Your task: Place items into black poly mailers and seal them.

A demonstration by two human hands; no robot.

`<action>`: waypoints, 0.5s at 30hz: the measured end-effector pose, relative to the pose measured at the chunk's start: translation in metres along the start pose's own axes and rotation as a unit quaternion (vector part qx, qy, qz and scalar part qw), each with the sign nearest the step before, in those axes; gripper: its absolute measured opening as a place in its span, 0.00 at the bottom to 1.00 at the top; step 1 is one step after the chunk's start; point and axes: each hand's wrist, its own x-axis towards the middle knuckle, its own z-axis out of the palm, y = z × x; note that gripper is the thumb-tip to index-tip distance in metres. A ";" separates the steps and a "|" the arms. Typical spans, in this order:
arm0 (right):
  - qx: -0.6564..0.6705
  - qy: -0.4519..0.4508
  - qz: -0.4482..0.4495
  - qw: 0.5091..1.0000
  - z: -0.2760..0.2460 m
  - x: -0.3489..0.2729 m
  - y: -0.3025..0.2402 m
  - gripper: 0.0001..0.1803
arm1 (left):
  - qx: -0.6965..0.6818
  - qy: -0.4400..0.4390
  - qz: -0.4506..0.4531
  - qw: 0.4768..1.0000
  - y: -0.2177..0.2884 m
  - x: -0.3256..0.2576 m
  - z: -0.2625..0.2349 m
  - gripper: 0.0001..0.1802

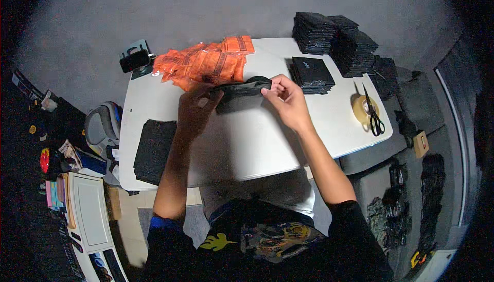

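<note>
Both my hands are raised over the middle of the white table [247, 143], holding a dark, soft black bag [239, 98] between them. Its upper edge is drawn out sideways and looks parted like a mouth. My left hand [198, 104] pinches the left end, in shadow. At the right end, my right hand [288, 100] grips the edge between thumb and fingers. Beside my left forearm lies a flat stack of black sheets or bags [154, 150]. Just beyond the held bag is a loose heap of orange plastic packets [208, 64].
A small stack of black packs [313, 74] sits right of my right hand, with taller black stacks [314, 32] behind. Scissors [376, 123] rest against a tape roll [361, 111] near the right edge. A phone on a stand [135, 60] is at the back left.
</note>
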 end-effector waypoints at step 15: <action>-0.372 -0.158 -0.018 0.914 0.005 -0.052 0.042 0.28 | 0.220 -0.164 0.120 0.954 -0.029 -0.072 0.057 0.31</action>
